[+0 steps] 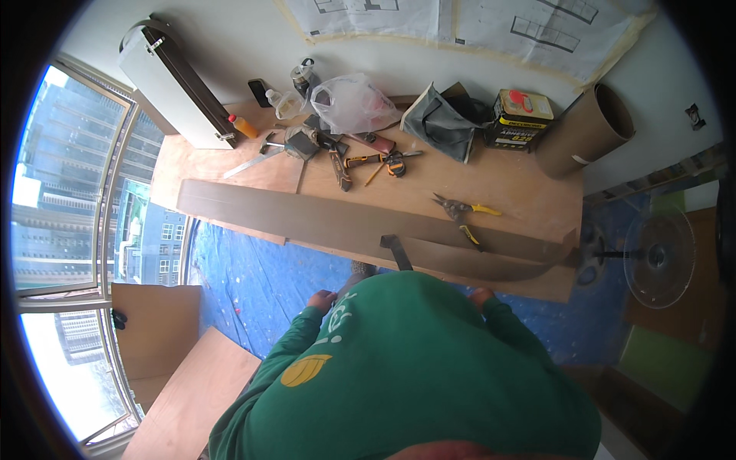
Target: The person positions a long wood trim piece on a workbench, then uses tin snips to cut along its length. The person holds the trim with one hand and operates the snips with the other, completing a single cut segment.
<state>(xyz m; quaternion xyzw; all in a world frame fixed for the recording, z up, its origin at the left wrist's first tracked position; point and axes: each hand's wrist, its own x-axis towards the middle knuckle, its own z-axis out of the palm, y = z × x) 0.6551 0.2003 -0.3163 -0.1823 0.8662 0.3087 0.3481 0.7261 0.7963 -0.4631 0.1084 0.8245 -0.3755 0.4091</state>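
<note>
My left hand [323, 299] is low beside my body, off the near edge of the plywood worktop [529, 184]; how its fingers are set cannot be made out. My right hand [481, 296] shows only in part beside my green sweatshirt, close to the worktop's near edge, its fingers hidden. In front of me lies a long brown laminate strip [284, 215], with a second curved piece [468, 261] overlapping its right part. A narrow dark strip [397, 251] sticks out over the near edge. Tin snips with yellow handles [462, 211] rest across the strip's far edge.
Farther back are a tape measure [395, 165], a hammer [268, 144], a plastic bag [353, 103], a grey pouch [441, 123], an adhesive can [521, 119] and a brown roll [586, 130]. A fan [657, 254] stands right. Blue sheeting [238, 264] covers the floor.
</note>
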